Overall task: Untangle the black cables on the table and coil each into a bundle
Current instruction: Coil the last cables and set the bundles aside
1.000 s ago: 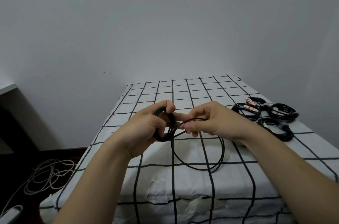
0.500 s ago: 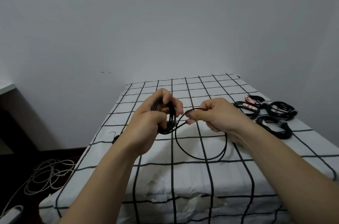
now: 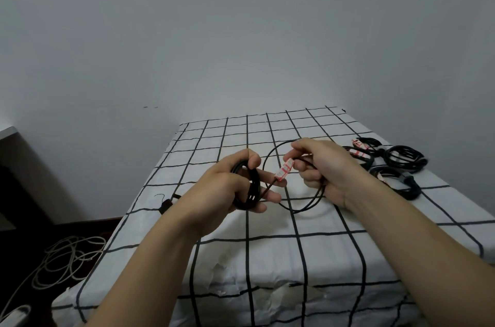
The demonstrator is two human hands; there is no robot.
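**One loop and the tagged tail yet to gather**

The left hand (image 3: 230, 187) was closed round the coil (image 3: 253, 184) of black cable. Its fingers curled through the ring and the thumb was clamped on top. The ring was held upright & nearly edge-on to the camera, above the left half of the table (image 3: 222, 128). The right hand (image 3: 324, 166) pinched the tagged end (image 3: 285, 169) betw. thumb & forefinger, w/ the other fingers loosely curled. The cable ran on behind them, but how it threaded the palm couldn't be told.

Key relation: the tagged end lay just right of the coil, betw. the two hands. Its long axis slanted from the right fingertips down-left to the coil's near rim, by the left fingers. One loose loop (image 3: 297, 211) hung off that line, roughly face-on, sagging below & right of the coil and passing under the right hand. So the slack sat on the right hand's side and the left acted as anchor. Judged next step: lay that loop onto the coil, then deal w/ the tail. The loop prob. needed turning edge-on to match the ring, or it'd twist.

Labels: the end's tape was white w/ red marks, too blurred to read. Similar red-&-white tags (image 3: 357, 153) showed on the finished bundles (image 3: 404, 158) at the table's far right, well apart from the hands — nothing legible there either. No brand seen.
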